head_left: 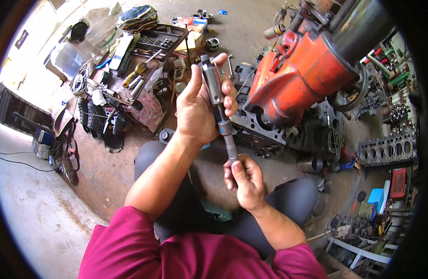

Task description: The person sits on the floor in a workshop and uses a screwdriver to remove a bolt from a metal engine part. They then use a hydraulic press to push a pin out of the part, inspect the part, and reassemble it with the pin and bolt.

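Note:
I hold a long grey metal cylindrical part (216, 95), like a fuel injector, upright in front of me. My left hand (200, 104) wraps around its thicker upper body, fingers curled over it. My right hand (244, 181) grips the thinner lower end of the same part from below. I am squatting, with my knees in dark trousers under my arms and magenta sleeves at the lower edge.
A large orange engine housing (302, 74) stands at the right over a dark engine block (269, 130). A cylinder head (388, 151) lies far right. An open tool tray (149, 51) with screwdrivers and sockets sits at upper left, beside sandals (105, 125) on the dirt floor.

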### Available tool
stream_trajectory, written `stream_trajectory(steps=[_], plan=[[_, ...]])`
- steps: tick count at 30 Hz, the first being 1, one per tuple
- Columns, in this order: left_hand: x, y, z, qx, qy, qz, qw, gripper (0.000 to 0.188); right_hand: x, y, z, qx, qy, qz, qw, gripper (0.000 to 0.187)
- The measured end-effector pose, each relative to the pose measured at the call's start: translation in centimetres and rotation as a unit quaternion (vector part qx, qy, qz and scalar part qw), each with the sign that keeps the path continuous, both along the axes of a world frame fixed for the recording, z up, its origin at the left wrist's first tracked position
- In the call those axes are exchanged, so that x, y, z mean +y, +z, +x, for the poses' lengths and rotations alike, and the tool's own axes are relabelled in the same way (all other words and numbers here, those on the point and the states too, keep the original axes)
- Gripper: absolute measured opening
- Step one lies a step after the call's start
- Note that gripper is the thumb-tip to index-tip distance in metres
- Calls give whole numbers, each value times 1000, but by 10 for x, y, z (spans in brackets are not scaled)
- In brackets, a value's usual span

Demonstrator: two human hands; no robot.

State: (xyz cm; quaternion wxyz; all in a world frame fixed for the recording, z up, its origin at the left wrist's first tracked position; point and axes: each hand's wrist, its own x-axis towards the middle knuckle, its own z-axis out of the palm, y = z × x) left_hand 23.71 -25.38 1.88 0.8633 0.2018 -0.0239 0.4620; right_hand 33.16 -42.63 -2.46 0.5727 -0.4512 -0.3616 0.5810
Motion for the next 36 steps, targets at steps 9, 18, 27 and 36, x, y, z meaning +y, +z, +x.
stream_trajectory(steps=[9,18,27,36], plan=[[7,18,-14,161,193,35,967,58,85,26,-6,-463,-124,220,850,19],[53,16,-62,281,565,148,762,53,266,27,-15,-601,-93,255,751,29],[67,16,-91,426,558,245,668,38,513,28,-77,-794,95,70,596,37],[76,10,-94,350,454,120,811,21,554,-8,-123,-729,88,254,630,26]])
